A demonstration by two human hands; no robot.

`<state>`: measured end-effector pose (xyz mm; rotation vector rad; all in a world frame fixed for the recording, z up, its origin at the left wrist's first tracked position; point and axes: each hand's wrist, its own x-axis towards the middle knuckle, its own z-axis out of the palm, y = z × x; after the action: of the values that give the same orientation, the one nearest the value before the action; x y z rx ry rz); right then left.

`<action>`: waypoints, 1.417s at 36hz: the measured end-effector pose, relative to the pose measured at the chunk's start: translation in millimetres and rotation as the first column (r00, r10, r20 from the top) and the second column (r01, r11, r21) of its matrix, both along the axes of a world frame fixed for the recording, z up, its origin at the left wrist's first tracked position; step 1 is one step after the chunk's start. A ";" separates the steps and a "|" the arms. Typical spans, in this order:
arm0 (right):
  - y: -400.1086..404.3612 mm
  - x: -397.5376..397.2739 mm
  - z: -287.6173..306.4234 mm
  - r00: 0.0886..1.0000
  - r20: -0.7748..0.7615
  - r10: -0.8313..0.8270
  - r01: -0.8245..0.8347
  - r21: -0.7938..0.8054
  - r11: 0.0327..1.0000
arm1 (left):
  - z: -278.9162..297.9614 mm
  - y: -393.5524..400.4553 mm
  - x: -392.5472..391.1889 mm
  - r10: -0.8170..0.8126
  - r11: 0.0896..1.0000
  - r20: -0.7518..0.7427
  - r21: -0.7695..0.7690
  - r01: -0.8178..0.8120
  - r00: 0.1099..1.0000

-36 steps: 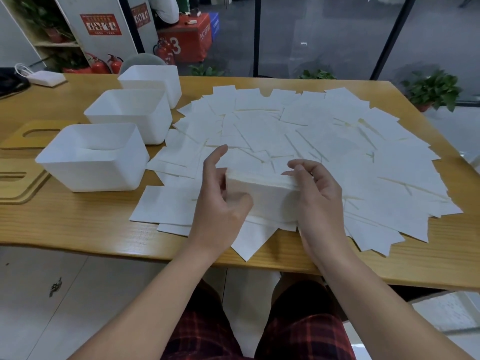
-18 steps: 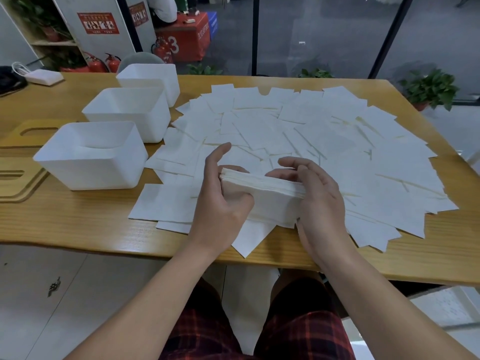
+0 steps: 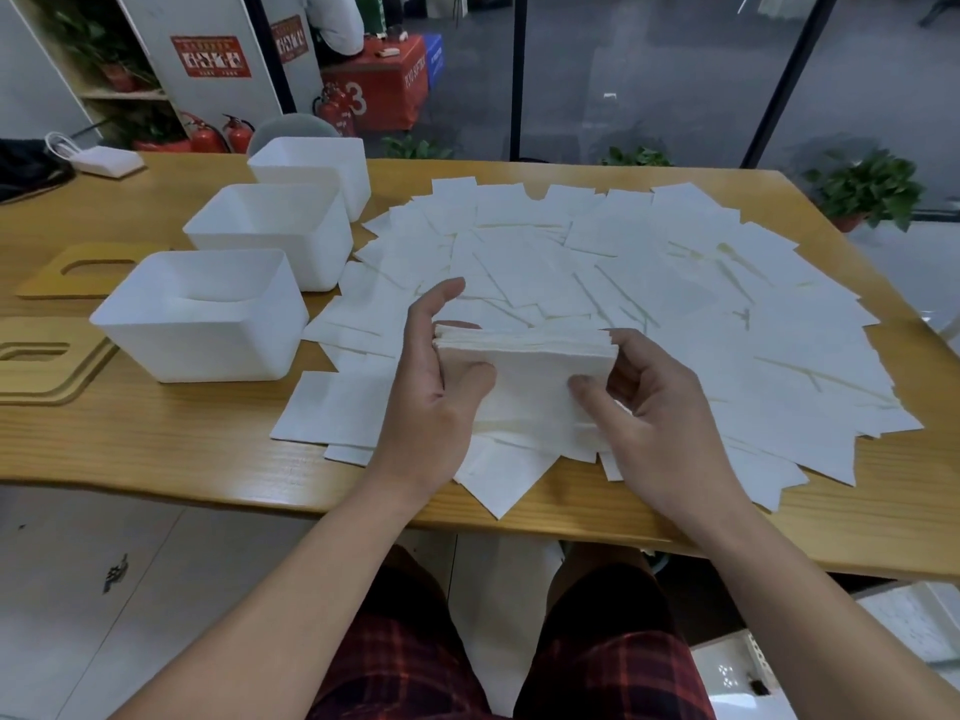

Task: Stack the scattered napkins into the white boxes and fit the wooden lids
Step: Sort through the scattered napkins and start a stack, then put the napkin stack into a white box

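**Stack squared and lifted, ready for a box**

The napkin stack [image 3: 524, 379], flatter half a second ago, is now tipped up and squared. The left hand [image 3: 431, 407] grips one end, the right hand [image 3: 649, 423] pinches the other, just above the table [image 3: 156, 439] near its front edge. The nearest white box [image 3: 208, 324] stands open to the left across bare wood; loose napkins [image 3: 675, 304] crowd the right.

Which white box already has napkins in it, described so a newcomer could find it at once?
On the wooden table, three white boxes stand in a row left of the scattered napkins. Take the nearest box, beside the slotted wooden lids. It alone shows a low layer of napkins inside; the middle box looks empty, and the far box's inside is hidden.
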<state>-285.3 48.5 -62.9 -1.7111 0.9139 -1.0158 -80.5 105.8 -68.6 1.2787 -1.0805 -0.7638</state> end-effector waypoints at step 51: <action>-10.5 250.4 68.5 0.958 -0.112 0.264 -0.263 0.024 0.964 | 61.8 79.0 267.5 0.142 0.974 0.586 0.062 -0.220 0.798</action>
<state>-34.9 38.0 5.7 -1.8413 0.7346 -0.7423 187.0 184.9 -6.8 1.7643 -1.3778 -0.2912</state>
